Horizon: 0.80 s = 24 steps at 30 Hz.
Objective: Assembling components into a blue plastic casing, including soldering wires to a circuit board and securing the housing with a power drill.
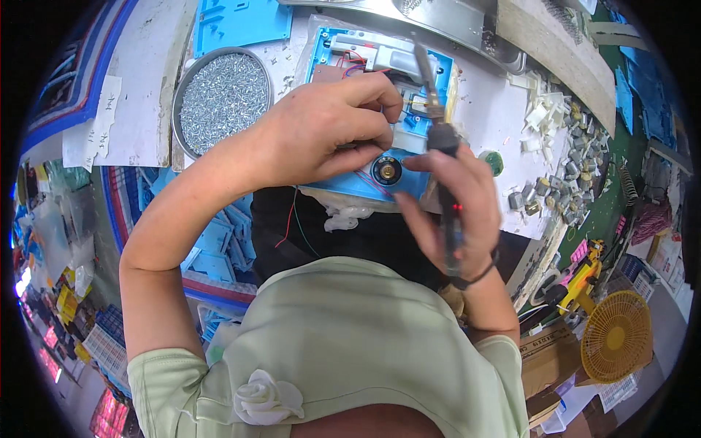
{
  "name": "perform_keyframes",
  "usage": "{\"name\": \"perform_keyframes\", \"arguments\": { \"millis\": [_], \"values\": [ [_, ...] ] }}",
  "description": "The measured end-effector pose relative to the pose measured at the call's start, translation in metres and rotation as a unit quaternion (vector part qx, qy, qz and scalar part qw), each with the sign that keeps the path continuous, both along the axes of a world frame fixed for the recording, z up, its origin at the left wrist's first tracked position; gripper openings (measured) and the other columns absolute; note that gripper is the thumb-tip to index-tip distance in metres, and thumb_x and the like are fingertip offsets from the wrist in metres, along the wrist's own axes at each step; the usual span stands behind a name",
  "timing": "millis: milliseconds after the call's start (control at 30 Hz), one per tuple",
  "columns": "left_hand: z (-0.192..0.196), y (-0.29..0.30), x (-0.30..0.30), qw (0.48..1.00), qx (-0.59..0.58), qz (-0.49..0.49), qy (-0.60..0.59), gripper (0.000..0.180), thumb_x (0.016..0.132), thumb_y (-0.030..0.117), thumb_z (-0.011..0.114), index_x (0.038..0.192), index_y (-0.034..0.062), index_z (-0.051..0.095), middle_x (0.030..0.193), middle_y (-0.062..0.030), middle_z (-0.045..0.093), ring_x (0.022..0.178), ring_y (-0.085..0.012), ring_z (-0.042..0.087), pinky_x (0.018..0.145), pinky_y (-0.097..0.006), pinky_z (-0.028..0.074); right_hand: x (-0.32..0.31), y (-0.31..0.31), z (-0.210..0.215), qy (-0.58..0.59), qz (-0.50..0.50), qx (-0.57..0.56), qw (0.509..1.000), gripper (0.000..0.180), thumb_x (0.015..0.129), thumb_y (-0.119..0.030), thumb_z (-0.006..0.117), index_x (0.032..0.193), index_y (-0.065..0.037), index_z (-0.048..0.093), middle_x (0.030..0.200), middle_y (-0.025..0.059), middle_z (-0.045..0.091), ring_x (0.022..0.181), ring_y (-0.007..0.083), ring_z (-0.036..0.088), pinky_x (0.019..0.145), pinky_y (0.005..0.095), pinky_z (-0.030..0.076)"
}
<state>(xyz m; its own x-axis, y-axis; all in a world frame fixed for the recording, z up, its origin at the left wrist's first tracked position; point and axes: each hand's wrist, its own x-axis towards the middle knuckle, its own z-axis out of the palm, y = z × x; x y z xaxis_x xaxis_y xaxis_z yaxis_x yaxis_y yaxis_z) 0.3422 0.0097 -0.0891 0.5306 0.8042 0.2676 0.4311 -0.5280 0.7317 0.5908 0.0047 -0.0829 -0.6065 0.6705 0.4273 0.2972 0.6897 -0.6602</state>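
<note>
Cluttered workbench; left hand curled, pinching blue assembly; right hand gripping soldering iron

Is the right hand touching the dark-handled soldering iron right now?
Touching. The head view shows the right hand wrapped around the dark-handled soldering iron, fingers closed on its handle above the blue plastic assembly.

One head-worn fisheye view — looking steeply down, close over the workbench — rim bent.
</note>
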Motion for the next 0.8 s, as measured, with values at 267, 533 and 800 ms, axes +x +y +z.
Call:
{"name": "perform_keyframes", "arguments": {
  "millis": [267,533,800],
  "values": [
    [-0.001,-0.001,0.000,0.998,0.038,0.006,0.042,0.021,0.074,0.007,0.076,0.091,0.0030,0.064,0.104,-0.0114,0.059,0.089,-0.0327,0.064,0.071,-0.040,0.054,-0.018,-0.005,-0.031,0.029,-0.015,0.037,0.999,0.066,0.073,0.005,0.085,0.132,-0.007,0.057,0.097,0.0098,0.068,0.103,0.0258,0.064,0.110,0.0535,0.044],
    [-0.005,-0.001,0.003,0.998,0.048,0.005,0.028,0.019,0.075,0.006,0.076,0.090,0.0067,0.064,0.107,-0.0071,0.061,0.087,-0.0307,0.066,0.070,-0.040,0.054,0.016,0.002,-0.002,0.074,-0.040,-0.031,0.996,0.053,0.074,-0.004,0.085,0.122,-0.002,0.064,0.098,0.0135,0.062,0.088,0.0302,0.060,0.091,0.0457,0.049],
    [0.000,0.004,0.006,0.997,0.032,-0.015,0.067,0.024,0.071,0.001,0.077,0.088,0.0084,0.061,0.108,-0.0040,0.061,0.083,-0.0265,0.067,0.069,-0.038,0.054,0.066,0.010,0.016,0.165,0.003,-0.189,0.968,0.022,0.085,-0.009,0.069,0.101,0.005,0.064,0.077,0.0123,0.058,0.069,0.0211,0.051,0.068,0.0357,0.042]
  ]
}}
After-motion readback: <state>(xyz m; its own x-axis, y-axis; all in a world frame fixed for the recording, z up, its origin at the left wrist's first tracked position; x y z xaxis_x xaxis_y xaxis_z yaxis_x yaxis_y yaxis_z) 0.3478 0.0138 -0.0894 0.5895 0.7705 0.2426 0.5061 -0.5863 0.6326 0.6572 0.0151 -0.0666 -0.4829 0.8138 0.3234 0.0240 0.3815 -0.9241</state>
